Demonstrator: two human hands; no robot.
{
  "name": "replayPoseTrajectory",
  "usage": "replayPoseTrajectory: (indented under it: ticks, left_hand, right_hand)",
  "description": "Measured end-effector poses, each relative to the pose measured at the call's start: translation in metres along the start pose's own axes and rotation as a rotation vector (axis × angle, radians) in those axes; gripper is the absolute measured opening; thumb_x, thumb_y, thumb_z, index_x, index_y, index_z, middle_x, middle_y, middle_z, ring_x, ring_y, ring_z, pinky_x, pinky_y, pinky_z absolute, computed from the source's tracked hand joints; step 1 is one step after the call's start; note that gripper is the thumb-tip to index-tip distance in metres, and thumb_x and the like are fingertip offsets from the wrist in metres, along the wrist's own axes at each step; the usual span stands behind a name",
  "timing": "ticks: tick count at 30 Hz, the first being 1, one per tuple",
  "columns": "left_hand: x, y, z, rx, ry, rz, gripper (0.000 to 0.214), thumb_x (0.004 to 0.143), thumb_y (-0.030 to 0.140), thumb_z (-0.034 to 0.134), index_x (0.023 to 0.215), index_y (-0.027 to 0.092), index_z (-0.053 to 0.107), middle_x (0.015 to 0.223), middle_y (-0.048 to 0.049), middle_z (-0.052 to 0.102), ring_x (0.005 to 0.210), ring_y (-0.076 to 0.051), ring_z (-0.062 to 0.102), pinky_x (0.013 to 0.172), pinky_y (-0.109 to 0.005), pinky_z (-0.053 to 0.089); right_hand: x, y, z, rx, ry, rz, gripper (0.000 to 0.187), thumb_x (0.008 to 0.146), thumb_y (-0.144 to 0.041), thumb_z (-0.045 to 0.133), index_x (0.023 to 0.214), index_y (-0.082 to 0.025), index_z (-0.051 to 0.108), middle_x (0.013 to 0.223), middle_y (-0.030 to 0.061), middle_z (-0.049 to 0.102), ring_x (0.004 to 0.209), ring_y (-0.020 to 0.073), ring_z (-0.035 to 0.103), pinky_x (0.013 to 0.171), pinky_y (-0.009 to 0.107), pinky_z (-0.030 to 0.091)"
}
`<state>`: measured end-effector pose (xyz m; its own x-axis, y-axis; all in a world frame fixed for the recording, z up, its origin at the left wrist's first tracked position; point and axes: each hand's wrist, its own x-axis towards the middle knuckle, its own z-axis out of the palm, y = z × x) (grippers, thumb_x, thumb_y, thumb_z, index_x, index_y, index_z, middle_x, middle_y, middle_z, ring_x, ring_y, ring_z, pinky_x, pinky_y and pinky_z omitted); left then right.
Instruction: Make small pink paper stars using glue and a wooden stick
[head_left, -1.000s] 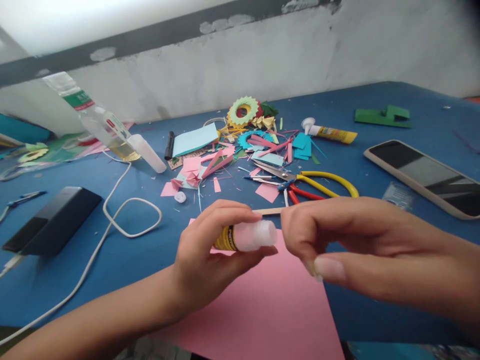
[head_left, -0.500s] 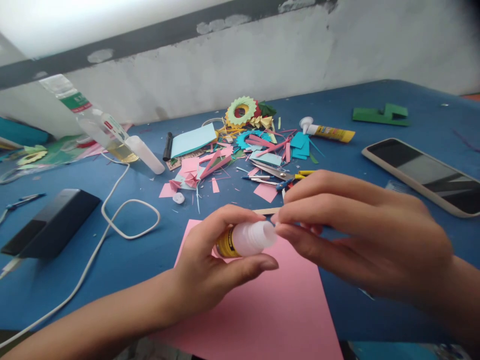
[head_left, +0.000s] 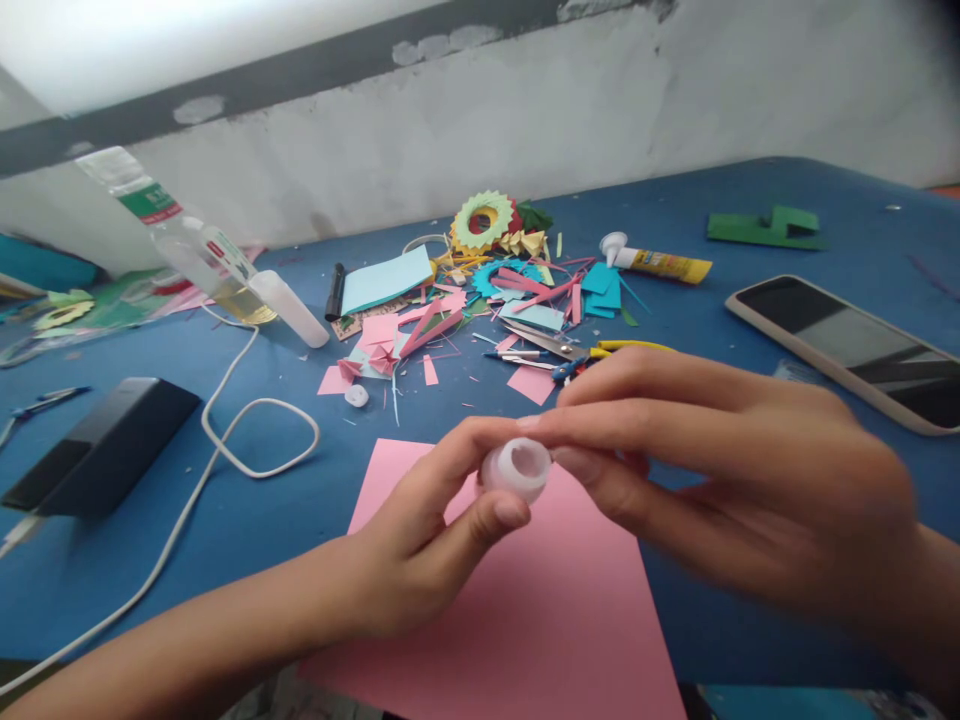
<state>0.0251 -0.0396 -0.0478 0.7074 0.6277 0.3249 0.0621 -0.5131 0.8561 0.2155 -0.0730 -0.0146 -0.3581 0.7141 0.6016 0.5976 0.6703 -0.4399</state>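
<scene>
My left hand (head_left: 424, 545) is closed around a small translucent plastic bottle (head_left: 517, 472), its open round mouth tipped toward me. No cap sits on the mouth, and the bottle's body is hidden behind my fingers. My right hand (head_left: 735, 470) is at the bottle's right side, with thumb and fingertips drawn together in a pinch at the rim. Whatever is between those fingertips, if anything, is too small to make out. Under both hands lies a pink sheet of paper (head_left: 555, 620).
Paper scraps (head_left: 431, 325), scissors (head_left: 544, 340) and yellow-handled pliers (head_left: 630, 346) lie beyond my hands. A glue tube (head_left: 667, 266) and a phone (head_left: 855, 350) are on the right. A white cable (head_left: 214, 450), a dark box-like device (head_left: 105, 445) and a clear bottle (head_left: 187, 250) stand left.
My left hand has turned the bottle so its mouth faces me more, hiding the yellow label. My right fingertips have moved slightly left, onto the rim.
</scene>
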Motion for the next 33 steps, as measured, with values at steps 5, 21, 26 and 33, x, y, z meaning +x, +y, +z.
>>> replayPoseTrajectory:
  ticks: [5, 21, 26, 33]
  left_hand:
    - [0.004, 0.006, -0.004, -0.072, -0.118, -0.022, 0.027, 0.095, 0.029, 0.033, 0.115, 0.027, 0.049, 0.11, -0.0066, 0.058, 0.1, -0.017, 0.057, 0.085, -0.029, 0.05]
    - [0.006, -0.005, 0.005, 0.141, -0.162, -0.096, 0.024, 0.089, 0.026, 0.05, 0.11, 0.015, 0.053, 0.102, -0.0074, 0.058, 0.091, -0.016, 0.054, 0.078, -0.026, 0.043]
    - [0.007, -0.005, 0.004, 0.113, -0.108, -0.164, 0.022, 0.087, 0.024, 0.053, 0.104, 0.011, 0.057, 0.1, -0.0077, 0.058, 0.092, -0.016, 0.054, 0.081, -0.025, 0.042]
    - [0.006, -0.003, 0.003, 0.05, -0.064, -0.22, 0.023, 0.088, 0.027, 0.052, 0.105, 0.014, 0.058, 0.097, -0.0041, 0.057, 0.083, -0.012, 0.053, 0.075, -0.021, 0.041]
  right_hand:
    - [0.004, 0.0, 0.0, 0.109, -0.035, 0.095, 0.014, 0.085, -0.02, 0.053, 0.087, -0.022, 0.067, 0.076, 0.0009, 0.065, 0.065, 0.0108, 0.06, 0.054, 0.021, 0.049]
    - [-0.004, 0.016, -0.002, -0.111, -0.314, 0.121, 0.011, 0.078, -0.016, 0.06, 0.075, -0.018, 0.069, 0.063, -0.002, 0.064, 0.057, 0.0119, 0.058, 0.05, 0.023, 0.039]
    - [-0.009, 0.017, 0.002, -0.233, -0.271, -0.061, 0.028, 0.09, -0.016, 0.043, 0.076, -0.015, 0.068, 0.069, 0.0019, 0.066, 0.055, 0.0125, 0.058, 0.045, 0.024, 0.036]
    - [-0.006, 0.017, 0.001, -0.221, -0.233, -0.097, 0.034, 0.092, -0.019, 0.041, 0.073, -0.014, 0.068, 0.072, 0.0039, 0.068, 0.056, 0.0119, 0.06, 0.048, 0.023, 0.039]
